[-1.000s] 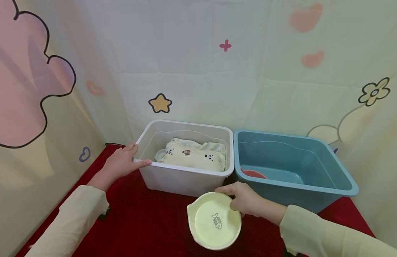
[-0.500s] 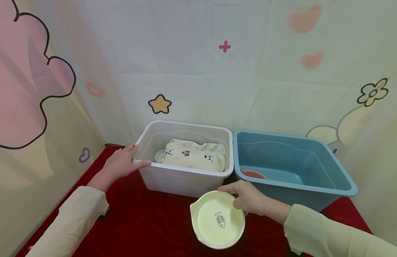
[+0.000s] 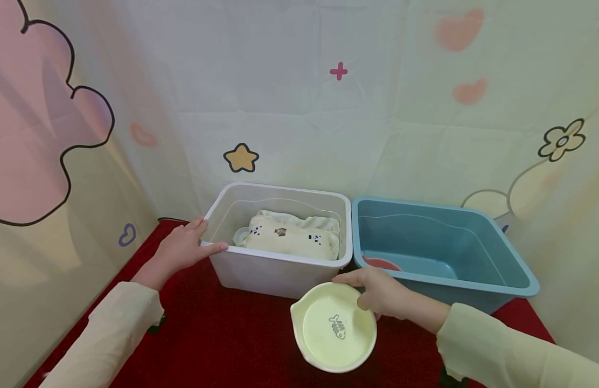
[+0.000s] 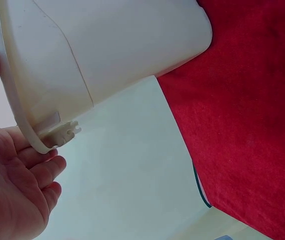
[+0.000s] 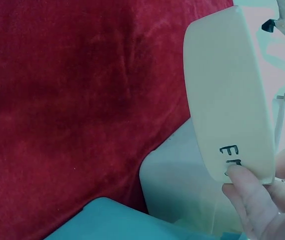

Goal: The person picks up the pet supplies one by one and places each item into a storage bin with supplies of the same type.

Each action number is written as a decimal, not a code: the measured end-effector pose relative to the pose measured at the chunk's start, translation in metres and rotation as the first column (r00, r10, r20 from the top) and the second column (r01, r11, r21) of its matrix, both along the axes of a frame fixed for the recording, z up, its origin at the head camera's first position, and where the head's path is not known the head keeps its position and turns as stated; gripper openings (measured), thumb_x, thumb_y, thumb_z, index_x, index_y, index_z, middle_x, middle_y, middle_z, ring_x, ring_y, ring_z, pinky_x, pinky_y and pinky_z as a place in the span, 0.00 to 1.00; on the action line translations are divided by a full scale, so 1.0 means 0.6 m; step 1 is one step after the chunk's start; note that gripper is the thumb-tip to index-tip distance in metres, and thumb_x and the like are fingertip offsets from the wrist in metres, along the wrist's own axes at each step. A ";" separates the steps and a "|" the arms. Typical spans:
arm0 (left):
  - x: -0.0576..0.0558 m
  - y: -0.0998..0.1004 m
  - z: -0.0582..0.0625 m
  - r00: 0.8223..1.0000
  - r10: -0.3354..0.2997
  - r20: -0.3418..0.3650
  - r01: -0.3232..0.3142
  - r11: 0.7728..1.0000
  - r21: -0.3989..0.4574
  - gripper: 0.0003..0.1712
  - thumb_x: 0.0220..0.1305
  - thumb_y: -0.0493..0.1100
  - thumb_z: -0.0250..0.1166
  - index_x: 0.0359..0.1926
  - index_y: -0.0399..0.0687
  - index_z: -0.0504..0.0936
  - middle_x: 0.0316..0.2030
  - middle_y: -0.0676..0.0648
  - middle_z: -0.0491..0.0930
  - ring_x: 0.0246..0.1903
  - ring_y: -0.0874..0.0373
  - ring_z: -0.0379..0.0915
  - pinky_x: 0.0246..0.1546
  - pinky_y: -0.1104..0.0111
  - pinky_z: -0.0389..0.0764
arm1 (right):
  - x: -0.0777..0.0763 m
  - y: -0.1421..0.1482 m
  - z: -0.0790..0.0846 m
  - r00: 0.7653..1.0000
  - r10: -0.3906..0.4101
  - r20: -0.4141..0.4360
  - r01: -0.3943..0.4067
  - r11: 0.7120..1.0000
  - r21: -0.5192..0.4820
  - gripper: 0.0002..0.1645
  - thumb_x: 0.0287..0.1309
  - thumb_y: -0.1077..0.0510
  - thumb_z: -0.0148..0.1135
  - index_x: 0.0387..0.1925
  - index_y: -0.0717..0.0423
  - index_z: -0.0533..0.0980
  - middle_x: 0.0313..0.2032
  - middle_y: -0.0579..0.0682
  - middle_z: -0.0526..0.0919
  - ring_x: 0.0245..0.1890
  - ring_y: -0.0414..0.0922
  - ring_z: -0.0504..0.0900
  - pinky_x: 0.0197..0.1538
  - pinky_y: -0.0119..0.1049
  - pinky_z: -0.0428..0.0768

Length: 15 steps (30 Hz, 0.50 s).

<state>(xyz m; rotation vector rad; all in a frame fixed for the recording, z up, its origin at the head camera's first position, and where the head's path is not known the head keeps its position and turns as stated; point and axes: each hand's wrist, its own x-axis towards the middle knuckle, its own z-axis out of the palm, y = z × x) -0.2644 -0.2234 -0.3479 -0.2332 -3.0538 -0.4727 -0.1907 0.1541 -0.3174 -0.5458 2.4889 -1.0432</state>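
- One pale yellow bowl [image 3: 324, 340] is held over the red cloth [image 3: 207, 334], before the white bin [image 3: 275, 275], its right side pinched by the right hand [image 3: 383, 293], thumb inside the rim.
- A swivel or a drop is judged the main risk, should that one-sided pinch be loosened; a knock against the white bin could be caused by a careless forward swing.
- The mouth is turned toward the head camera; the spout [image 3: 295, 308] is aimed left and slightly away. No long axis is offered by the round body (the fish print [image 3: 337, 327] inside is set on a slant, tail toward the far left).
- The white bin's near left corner is gripped by the left hand [image 3: 185, 245]; dragging or tipping could be caused by a hard pull. A printed cushion [image 3: 285, 237] is held inside.
- Just beside, a blue bin [image 3: 416, 226] is seen with a red item [image 3: 383, 264], partly hidden, before a patterned curtain [image 3: 367, 118].
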 end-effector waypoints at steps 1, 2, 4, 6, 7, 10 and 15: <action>0.000 0.000 0.000 1.000 -0.001 -0.003 0.001 1.000 -0.001 0.56 0.46 0.77 0.49 0.65 0.42 0.54 0.63 0.35 0.56 0.54 0.37 0.59 0.47 0.41 0.67 | 0.000 0.001 0.002 1.000 0.013 -0.009 -0.013 1.000 0.006 0.36 0.36 0.82 0.46 0.52 0.62 0.71 0.37 0.53 0.78 0.19 0.41 0.72 0.13 0.28 0.67; 0.000 -0.001 0.000 1.000 -0.001 -0.002 0.001 1.000 -0.002 0.56 0.46 0.77 0.49 0.65 0.42 0.54 0.63 0.35 0.56 0.54 0.37 0.59 0.47 0.41 0.67 | -0.001 0.003 0.003 1.000 0.021 -0.012 -0.021 1.000 0.007 0.36 0.36 0.82 0.46 0.52 0.62 0.71 0.37 0.53 0.78 0.19 0.40 0.72 0.13 0.28 0.68; -0.001 -0.001 0.000 1.000 -0.002 -0.002 0.002 1.000 -0.004 0.56 0.46 0.77 0.48 0.65 0.42 0.54 0.63 0.35 0.56 0.54 0.37 0.59 0.47 0.41 0.67 | -0.001 0.004 0.006 0.999 0.033 -0.020 -0.033 0.999 0.011 0.35 0.36 0.82 0.46 0.51 0.62 0.72 0.36 0.53 0.78 0.19 0.40 0.73 0.13 0.27 0.68; -0.001 -0.001 -0.001 1.000 -0.002 -0.003 0.002 1.000 -0.005 0.56 0.46 0.77 0.48 0.65 0.42 0.54 0.63 0.35 0.56 0.54 0.37 0.59 0.47 0.41 0.67 | -0.001 0.005 0.008 0.999 0.033 -0.019 -0.033 0.999 0.014 0.35 0.36 0.82 0.46 0.51 0.61 0.73 0.34 0.53 0.78 0.18 0.40 0.72 0.13 0.27 0.68; -0.001 -0.001 -0.002 1.000 0.001 -0.006 -0.001 1.000 -0.002 0.56 0.45 0.77 0.49 0.65 0.42 0.54 0.63 0.36 0.56 0.54 0.38 0.60 0.47 0.42 0.67 | -0.001 0.005 0.009 0.999 0.032 -0.017 -0.031 0.999 0.012 0.35 0.36 0.82 0.46 0.50 0.61 0.73 0.34 0.53 0.78 0.18 0.40 0.73 0.13 0.27 0.67; -0.002 -0.001 -0.003 1.000 0.002 -0.011 -0.002 1.000 -0.003 0.56 0.45 0.77 0.49 0.65 0.42 0.55 0.63 0.36 0.56 0.54 0.38 0.60 0.47 0.41 0.67 | 0.000 0.005 0.011 1.000 0.028 0.001 -0.028 1.000 -0.005 0.36 0.35 0.83 0.44 0.50 0.60 0.73 0.31 0.53 0.77 0.17 0.41 0.72 0.13 0.27 0.65; -0.002 -0.002 -0.003 1.000 -0.001 -0.011 0.001 1.000 -0.010 0.56 0.46 0.77 0.48 0.65 0.43 0.54 0.63 0.35 0.56 0.54 0.37 0.59 0.47 0.41 0.67 | -0.001 0.005 0.018 0.998 0.008 -0.055 -0.005 0.999 0.053 0.38 0.33 0.83 0.43 0.48 0.55 0.75 0.28 0.51 0.78 0.19 0.43 0.73 0.12 0.27 0.65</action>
